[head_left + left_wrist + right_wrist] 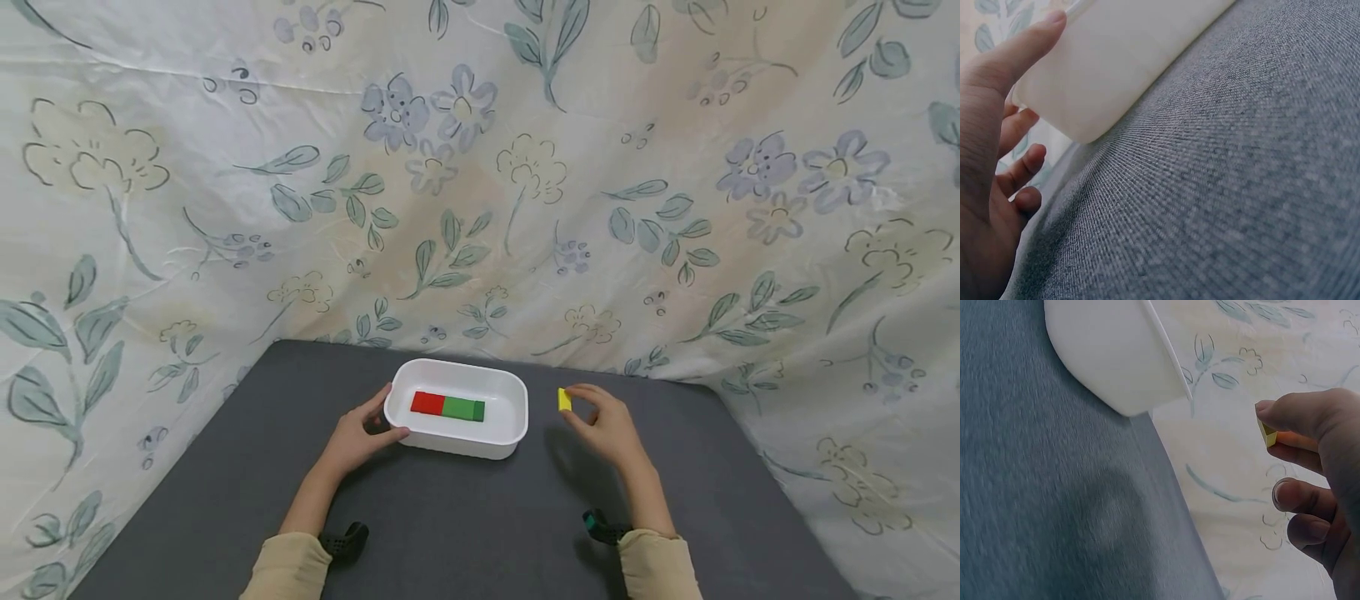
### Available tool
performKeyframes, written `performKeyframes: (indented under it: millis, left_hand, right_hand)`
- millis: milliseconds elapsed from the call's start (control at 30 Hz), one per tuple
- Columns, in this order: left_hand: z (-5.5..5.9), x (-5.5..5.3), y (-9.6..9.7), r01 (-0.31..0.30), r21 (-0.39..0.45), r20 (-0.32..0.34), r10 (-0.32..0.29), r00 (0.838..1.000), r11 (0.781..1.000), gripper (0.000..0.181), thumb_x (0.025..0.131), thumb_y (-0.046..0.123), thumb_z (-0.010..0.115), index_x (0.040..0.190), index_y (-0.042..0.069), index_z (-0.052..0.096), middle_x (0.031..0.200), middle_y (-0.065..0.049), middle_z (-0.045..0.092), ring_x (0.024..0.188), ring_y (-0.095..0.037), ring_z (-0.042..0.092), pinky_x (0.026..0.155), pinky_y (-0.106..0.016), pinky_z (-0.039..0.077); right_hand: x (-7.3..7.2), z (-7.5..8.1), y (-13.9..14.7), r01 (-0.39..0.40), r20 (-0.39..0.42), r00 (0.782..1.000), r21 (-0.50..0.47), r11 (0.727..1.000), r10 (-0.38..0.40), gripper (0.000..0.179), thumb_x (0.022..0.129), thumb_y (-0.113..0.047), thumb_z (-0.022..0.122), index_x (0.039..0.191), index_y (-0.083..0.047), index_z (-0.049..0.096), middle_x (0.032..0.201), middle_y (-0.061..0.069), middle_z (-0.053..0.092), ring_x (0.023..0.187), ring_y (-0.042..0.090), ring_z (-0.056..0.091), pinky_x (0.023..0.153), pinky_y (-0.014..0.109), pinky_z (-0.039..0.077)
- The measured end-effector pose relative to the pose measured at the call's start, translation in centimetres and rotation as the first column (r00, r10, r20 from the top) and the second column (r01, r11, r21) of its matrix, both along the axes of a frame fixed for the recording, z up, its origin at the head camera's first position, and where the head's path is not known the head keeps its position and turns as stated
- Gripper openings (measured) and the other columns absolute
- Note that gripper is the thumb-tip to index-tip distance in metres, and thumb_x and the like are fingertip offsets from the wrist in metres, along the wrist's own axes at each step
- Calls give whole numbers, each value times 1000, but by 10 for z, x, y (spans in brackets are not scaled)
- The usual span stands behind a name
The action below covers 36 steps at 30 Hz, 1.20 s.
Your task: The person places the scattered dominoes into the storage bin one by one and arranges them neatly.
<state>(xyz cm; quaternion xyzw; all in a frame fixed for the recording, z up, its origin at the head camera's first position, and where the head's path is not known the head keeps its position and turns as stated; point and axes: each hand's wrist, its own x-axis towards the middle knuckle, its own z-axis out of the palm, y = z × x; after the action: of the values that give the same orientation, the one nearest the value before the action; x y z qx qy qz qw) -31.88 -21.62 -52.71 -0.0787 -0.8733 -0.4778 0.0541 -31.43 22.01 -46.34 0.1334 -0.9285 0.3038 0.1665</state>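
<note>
A white plastic tub (pixel 459 446) with rounded corners sits on the dark table. Inside it, a red block (pixel 427 403) and a green block (pixel 459 408) lie end to end on the floor. My left hand (pixel 358 440) grips the tub's left end, thumb at the front rim and fingers round the far side. In the left wrist view the thumb lies along the wall of the tub (pixel 1107 59). Right of the tub, my right hand (pixel 609 425) pinches a small yellow block (pixel 564 400) between thumb and fingertips, held above the table.
The dark grey cloth-covered table (pixel 480 525) extends under both arms. Behind it hangs a floral curtain (pixel 480 208), which comes down to the table's far edge. Each wrist wears a black band, such as the left band (pixel 345 542).
</note>
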Motion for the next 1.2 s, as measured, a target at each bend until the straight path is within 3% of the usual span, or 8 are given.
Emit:
performKeyframes:
  millis: [667, 1100, 1200]
  left_hand:
    - [1, -2, -1, 7, 2, 10, -7, 1000, 1000, 97, 85, 46, 89, 165, 19, 40, 156, -13, 56, 114, -30, 53, 91, -47, 46]
    - [1, -4, -2, 8, 10, 9, -8, 1000, 1000, 98, 85, 45, 89, 165, 18, 40, 152, -12, 59, 113, -30, 52, 90, -46, 45]
    - [0, -4, -2, 5, 7, 16, -6, 1000, 1000, 97, 85, 46, 89, 165, 19, 40, 152, -12, 59, 113, -30, 52, 91, -46, 45]
  right_hand:
    - [-13, 4, -40, -71, 37, 997, 24, 997, 70, 39, 95, -23, 83, 131, -10, 75, 139, 10, 68, 49, 8, 49, 51, 27, 45]
    - [-20, 12, -74, -111, 41, 993, 64, 992, 108, 36, 93, -22, 84, 127, -9, 77, 135, 9, 70, 53, 8, 47, 53, 26, 42]
    - [-23, 13, -82, -121, 42, 992, 80, 989, 118, 36, 93, -23, 84, 126, -9, 77, 136, 8, 70, 59, 12, 52, 57, 30, 46]
